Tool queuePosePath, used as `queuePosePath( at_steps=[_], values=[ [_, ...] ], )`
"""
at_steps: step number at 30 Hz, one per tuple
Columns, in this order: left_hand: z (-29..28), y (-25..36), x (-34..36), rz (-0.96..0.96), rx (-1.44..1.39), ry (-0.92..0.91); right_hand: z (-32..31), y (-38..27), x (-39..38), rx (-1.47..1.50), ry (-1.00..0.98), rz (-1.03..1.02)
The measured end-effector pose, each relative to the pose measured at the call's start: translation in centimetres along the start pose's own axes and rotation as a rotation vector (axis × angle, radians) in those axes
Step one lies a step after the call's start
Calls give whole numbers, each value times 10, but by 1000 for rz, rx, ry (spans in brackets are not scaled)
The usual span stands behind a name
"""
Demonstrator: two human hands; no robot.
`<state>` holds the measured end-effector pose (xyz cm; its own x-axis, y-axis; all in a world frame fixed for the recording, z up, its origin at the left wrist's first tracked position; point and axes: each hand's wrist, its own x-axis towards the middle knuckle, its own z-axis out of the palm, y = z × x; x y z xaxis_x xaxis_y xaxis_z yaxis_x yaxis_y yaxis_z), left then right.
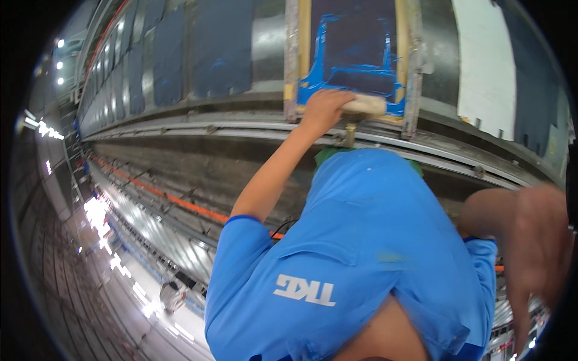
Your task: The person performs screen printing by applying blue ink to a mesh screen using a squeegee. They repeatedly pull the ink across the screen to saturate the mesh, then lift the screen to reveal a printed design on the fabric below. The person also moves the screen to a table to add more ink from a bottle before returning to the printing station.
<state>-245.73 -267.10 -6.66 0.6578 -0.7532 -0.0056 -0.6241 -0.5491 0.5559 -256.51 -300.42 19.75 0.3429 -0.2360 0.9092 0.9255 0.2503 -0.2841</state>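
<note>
My left hand (pixel 325 110) is closed around the left end of a squeegee with a pale wooden handle (pixel 366 104). The squeegee lies across the near end of a screen printing frame (pixel 411 72). Glossy blue ink (pixel 355 70) is smeared in streaks over the dark mesh (pixel 355 39), thickest at the near left corner. My right hand (pixel 537 240) is raised at the far right, away from the frame. Motion smears it, and its fingers do not show clearly.
A long table holds dark fabric panels (pixel 220 48) on the left and a white panel (pixel 489 66) on the right. A metal rail (pixel 241 130) runs along its near edge. Behind lie an orange line (pixel 180 200) and another person (pixel 173 296).
</note>
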Motion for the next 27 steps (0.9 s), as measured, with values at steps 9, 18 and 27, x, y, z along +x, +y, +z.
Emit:
queuePosePath(
  at_steps=[9, 18, 27],
  values=[
    [7, 36, -65, -55, 127, -41, -46, 72, -186, -926, 577, 851],
    [-57, 4, -20, -357, -89, 124, -111, 122, -271, -1225, 408, 1097],
    [-15, -19, 8, -549, -184, 386, -118, 259, -243, -1494, 378, 1087]
  ],
)
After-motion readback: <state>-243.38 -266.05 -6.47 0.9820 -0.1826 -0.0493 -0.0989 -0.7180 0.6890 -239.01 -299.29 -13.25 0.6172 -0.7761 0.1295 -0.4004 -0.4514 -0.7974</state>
